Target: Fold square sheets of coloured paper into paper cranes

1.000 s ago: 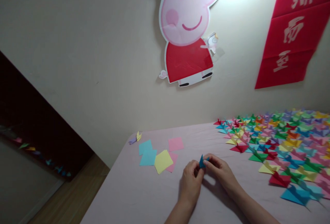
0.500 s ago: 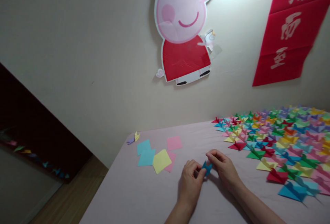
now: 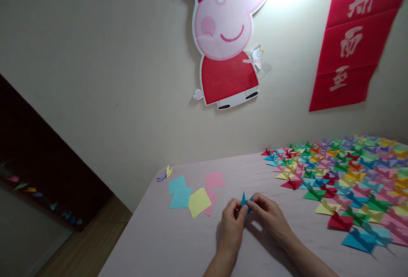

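Note:
A small folded piece of blue paper is pinched between my two hands above the table, with one narrow point sticking up. My left hand closes on its left side, thumb in front. On its right side, the thumb and fingertips of my right hand grip the paper too. My fingers cover much of the piece. To the left of my hands lie flat paper squares: a yellow one, light blue ones and pink ones.
Rows of colourful folded paper cranes cover the table's right side. A yellow and a purple folded piece lie at the far left corner of the pink-covered table. Behind rises a wall with a cartoon pig cutout and a red banner.
My right hand has moved left and down onto the blue paper and now pinches it. A narrow point of the paper now stands upright. The view has shifted slightly.

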Action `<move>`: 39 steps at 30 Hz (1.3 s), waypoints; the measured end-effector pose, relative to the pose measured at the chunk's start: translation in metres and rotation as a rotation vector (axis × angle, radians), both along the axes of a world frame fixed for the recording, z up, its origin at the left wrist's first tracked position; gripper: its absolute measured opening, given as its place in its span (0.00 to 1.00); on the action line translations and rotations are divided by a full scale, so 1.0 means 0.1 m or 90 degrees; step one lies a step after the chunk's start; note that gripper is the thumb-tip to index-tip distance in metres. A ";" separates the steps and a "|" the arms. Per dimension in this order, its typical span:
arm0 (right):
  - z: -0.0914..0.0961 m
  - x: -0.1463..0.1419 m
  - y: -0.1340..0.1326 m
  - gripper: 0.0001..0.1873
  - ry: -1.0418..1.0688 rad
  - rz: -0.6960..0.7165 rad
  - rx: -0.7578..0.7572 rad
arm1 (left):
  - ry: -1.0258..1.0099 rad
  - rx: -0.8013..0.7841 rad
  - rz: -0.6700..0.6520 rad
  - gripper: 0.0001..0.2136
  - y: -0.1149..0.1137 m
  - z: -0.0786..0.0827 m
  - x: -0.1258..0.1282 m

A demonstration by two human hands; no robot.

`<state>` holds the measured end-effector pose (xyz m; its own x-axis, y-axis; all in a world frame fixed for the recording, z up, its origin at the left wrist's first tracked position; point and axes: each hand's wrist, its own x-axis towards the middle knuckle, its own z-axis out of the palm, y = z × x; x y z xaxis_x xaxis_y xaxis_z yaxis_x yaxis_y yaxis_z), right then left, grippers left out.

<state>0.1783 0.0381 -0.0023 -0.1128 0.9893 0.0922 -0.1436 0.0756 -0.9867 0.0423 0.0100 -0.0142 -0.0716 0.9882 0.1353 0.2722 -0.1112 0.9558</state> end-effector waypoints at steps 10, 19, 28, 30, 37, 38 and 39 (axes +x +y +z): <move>0.03 -0.03 -0.01 0.20 0.041 0.030 0.026 | 0.067 -0.013 0.005 0.12 -0.03 0.01 0.00; 0.08 0.01 0.01 0.19 0.058 0.001 -0.012 | 0.097 -0.025 -0.011 0.06 -0.05 0.05 0.02; 0.09 0.00 -0.01 0.21 0.075 0.020 -0.021 | 0.087 -0.013 -0.010 0.08 -0.05 0.06 0.01; 0.08 0.00 -0.01 0.21 0.084 0.029 -0.023 | 0.086 -0.012 -0.006 0.08 -0.05 0.06 0.02; 0.07 0.02 0.01 0.19 0.057 -0.020 0.000 | 0.053 0.061 0.047 0.09 -0.08 0.14 0.02; 0.06 0.02 0.01 0.18 0.043 -0.019 0.007 | 0.048 0.084 0.061 0.10 -0.08 0.15 0.02; 0.06 0.01 0.01 0.17 0.026 -0.016 0.017 | 0.045 0.109 0.071 0.08 -0.08 0.17 0.02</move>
